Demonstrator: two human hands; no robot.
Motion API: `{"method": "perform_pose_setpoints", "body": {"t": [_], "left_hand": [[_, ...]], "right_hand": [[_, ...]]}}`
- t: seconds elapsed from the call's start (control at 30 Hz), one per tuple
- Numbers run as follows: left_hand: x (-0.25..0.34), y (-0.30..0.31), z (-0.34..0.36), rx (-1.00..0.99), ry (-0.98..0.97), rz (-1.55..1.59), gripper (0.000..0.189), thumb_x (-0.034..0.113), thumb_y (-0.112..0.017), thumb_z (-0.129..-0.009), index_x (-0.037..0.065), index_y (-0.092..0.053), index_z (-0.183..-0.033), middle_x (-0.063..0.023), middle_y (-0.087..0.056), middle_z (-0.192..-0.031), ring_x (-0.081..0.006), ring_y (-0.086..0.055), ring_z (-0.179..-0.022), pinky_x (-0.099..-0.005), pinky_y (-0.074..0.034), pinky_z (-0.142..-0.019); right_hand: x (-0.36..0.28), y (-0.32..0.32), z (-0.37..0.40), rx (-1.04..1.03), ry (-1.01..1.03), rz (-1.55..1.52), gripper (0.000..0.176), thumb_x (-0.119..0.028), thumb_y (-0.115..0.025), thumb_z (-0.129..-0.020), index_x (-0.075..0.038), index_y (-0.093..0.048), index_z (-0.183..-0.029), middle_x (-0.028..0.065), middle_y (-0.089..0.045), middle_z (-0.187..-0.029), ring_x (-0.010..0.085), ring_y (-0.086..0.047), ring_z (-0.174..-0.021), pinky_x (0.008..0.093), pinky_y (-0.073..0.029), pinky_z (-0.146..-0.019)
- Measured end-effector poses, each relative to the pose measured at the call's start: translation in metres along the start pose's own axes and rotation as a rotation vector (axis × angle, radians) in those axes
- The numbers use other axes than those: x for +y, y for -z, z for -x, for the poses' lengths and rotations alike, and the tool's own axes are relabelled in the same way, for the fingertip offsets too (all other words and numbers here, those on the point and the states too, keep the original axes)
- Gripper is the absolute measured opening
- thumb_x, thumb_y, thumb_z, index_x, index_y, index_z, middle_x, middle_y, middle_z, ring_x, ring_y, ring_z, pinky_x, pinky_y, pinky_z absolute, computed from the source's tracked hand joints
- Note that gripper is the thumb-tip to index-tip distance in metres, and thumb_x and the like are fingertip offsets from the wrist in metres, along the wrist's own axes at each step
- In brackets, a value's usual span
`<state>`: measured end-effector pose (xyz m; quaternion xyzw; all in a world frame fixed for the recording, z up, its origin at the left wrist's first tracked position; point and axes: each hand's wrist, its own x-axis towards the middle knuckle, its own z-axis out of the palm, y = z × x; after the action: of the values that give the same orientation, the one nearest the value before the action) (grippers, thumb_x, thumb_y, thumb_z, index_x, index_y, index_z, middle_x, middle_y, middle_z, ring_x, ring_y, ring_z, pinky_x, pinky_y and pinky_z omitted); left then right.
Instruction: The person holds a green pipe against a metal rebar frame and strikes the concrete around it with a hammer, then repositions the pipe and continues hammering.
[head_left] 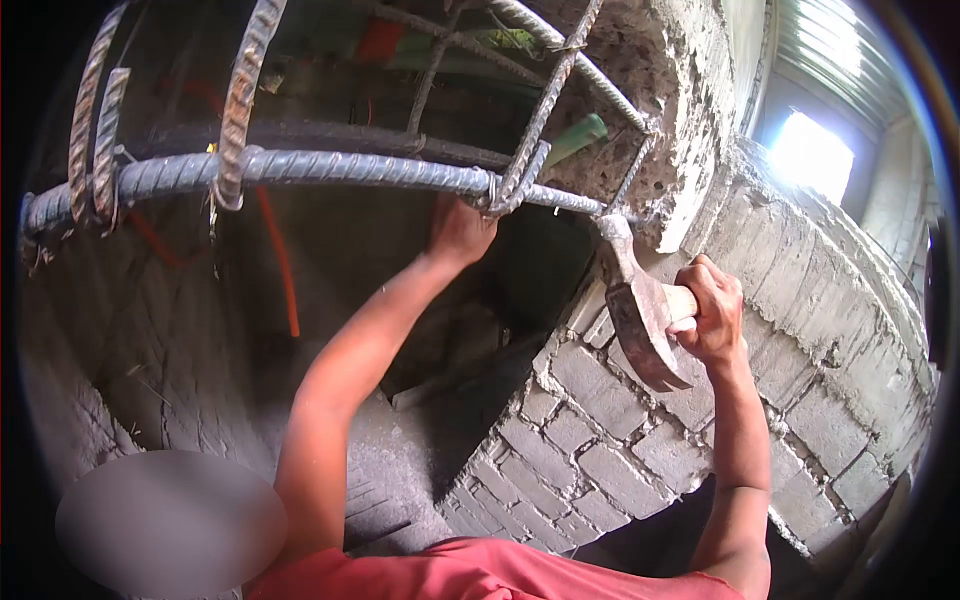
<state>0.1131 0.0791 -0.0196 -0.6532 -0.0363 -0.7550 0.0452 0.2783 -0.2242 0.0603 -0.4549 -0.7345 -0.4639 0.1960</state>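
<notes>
My right hand (pixel 712 308) is closed round the wooden handle of a claw hammer (pixel 640 300). The hammer's striking face is up against the end of the long ribbed steel bar (pixel 360 170), beside the rough concrete. My left hand (pixel 463 232) is raised just under that bar, near a bent steel tie (pixel 525 165); its fingers are hidden behind the bar, so what they hold cannot be made out. Other bent steel ties (pixel 240 100) hook round the bar on the left.
Rough concrete (pixel 690 120) stands at the upper right, above a block wall (pixel 610 390). A green tube (pixel 578 140) sticks out behind the bars. An orange strip (pixel 280 262) hangs at the left. A bright opening (pixel 812 155) is at the upper right.
</notes>
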Motion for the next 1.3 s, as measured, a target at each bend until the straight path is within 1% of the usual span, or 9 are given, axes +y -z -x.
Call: {"method": "perform_pose_setpoints", "body": {"t": [0.1, 0.17, 0.37, 0.43, 0.73, 0.83, 1.13, 1.23, 1.3], "left_hand": [[0.015, 0.004, 0.005, -0.070, 0.161, 0.063, 0.042, 0.038, -0.054, -0.098, 0.007, -0.061, -0.126, -0.0146, -0.065, -0.119, -0.0425, -0.057, -0.097, -0.0527, -0.042, -0.083], [0.033, 0.002, -0.001, 0.145, 0.169, 0.107, 0.008, 0.013, -0.065, -0.086, 0.005, -0.065, -0.084, -0.0173, -0.065, -0.079, -0.0424, -0.061, -0.077, -0.0470, -0.047, -0.062], [0.035, -0.018, 0.001, 0.208, 0.170, 0.222, 0.010, 0.012, -0.063, -0.090, 0.005, -0.064, -0.084, -0.0169, -0.062, -0.073, -0.0415, -0.058, -0.068, -0.0464, -0.041, -0.056], [0.018, -0.026, 0.013, -0.050, 0.227, 0.123, 0.040, 0.035, -0.056, -0.099, 0.000, -0.061, -0.118, -0.0238, -0.064, -0.110, -0.0443, -0.058, -0.104, -0.0487, -0.045, -0.088], [0.004, -0.028, 0.008, -0.009, 0.082, -0.039, 0.041, 0.033, -0.061, -0.097, 0.002, -0.058, -0.125, -0.0203, -0.064, -0.113, -0.0406, -0.059, -0.105, -0.0498, -0.046, -0.089], [0.001, -0.032, 0.009, 0.105, 0.042, 0.084, 0.004, 0.008, -0.060, -0.083, 0.004, -0.060, -0.083, -0.0173, -0.058, -0.080, -0.0394, -0.055, -0.082, -0.0507, -0.041, -0.070], [0.005, -0.037, 0.011, 0.010, 0.160, 0.043, 0.010, 0.013, -0.062, -0.086, 0.004, -0.061, -0.084, -0.0193, -0.061, -0.083, -0.0419, -0.057, -0.083, -0.0512, -0.043, -0.070], [0.014, -0.037, 0.010, 0.103, 0.182, -0.042, 0.010, 0.014, -0.063, -0.087, 0.005, -0.064, -0.087, -0.0194, -0.065, -0.085, -0.0418, -0.061, -0.083, -0.0512, -0.045, -0.067], [0.014, -0.031, 0.008, 0.060, 0.251, 0.113, 0.011, 0.016, -0.064, -0.088, 0.006, -0.067, -0.086, -0.0196, -0.066, -0.081, -0.0415, -0.063, -0.080, -0.0498, -0.047, -0.062]], "right_hand": [[0.009, -0.001, -0.007, 0.007, 0.020, -0.043, 0.070, -0.072, -0.046, -0.087, -0.003, -0.053, -0.077, 0.0095, -0.045, -0.066, 0.0271, -0.050, -0.053, 0.0383, -0.037, -0.047], [0.016, -0.002, -0.013, 0.009, 0.056, -0.060, 0.070, -0.074, -0.060, -0.076, -0.004, -0.055, -0.078, 0.0084, -0.048, -0.067, 0.0252, -0.052, -0.053, 0.0375, -0.041, -0.047], [0.022, -0.007, -0.033, -0.005, 0.183, 0.012, 0.070, -0.073, -0.051, -0.083, -0.004, -0.053, -0.078, 0.0086, -0.045, -0.067, 0.0261, -0.049, -0.054, 0.0377, -0.035, -0.048], [0.025, -0.004, -0.041, -0.005, 0.215, 0.053, 0.070, -0.074, -0.056, -0.078, -0.004, -0.055, -0.079, 0.0077, -0.046, -0.067, 0.0254, -0.050, -0.054, 0.0378, -0.038, -0.048], [0.055, -0.001, -0.075, -0.042, 0.174, 0.020, 0.072, -0.074, -0.047, -0.085, -0.003, -0.052, -0.079, 0.0124, -0.047, -0.067, 0.0317, -0.054, -0.056, 0.0411, -0.044, -0.052], [0.075, -0.009, -0.084, -0.083, -0.025, 0.107, 0.064, -0.063, -0.048, -0.092, -0.001, -0.049, -0.078, 0.0171, -0.052, -0.069, 0.0371, -0.057, -0.062, 0.0437, -0.045, -0.056], [0.079, -0.006, -0.070, 0.103, 0.430, -0.107, 0.033, -0.033, -0.067, -0.075, -0.003, -0.054, -0.076, 0.0099, -0.051, -0.065, 0.0257, -0.048, -0.052, 0.0396, -0.040, -0.050], [0.083, -0.019, -0.092, -0.197, -0.281, -0.184, 0.026, -0.025, -0.060, -0.085, -0.001, -0.053, -0.078, 0.0156, -0.052, -0.065, 0.0300, -0.053, -0.056, 0.0440, -0.043, -0.054], [0.077, -0.005, -0.098, -0.180, 0.055, 0.114, 0.055, -0.052, -0.056, -0.093, 0.001, -0.051, -0.081, 0.0180, -0.052, -0.067, 0.0355, -0.056, -0.061, 0.0442, -0.046, -0.057]]}}
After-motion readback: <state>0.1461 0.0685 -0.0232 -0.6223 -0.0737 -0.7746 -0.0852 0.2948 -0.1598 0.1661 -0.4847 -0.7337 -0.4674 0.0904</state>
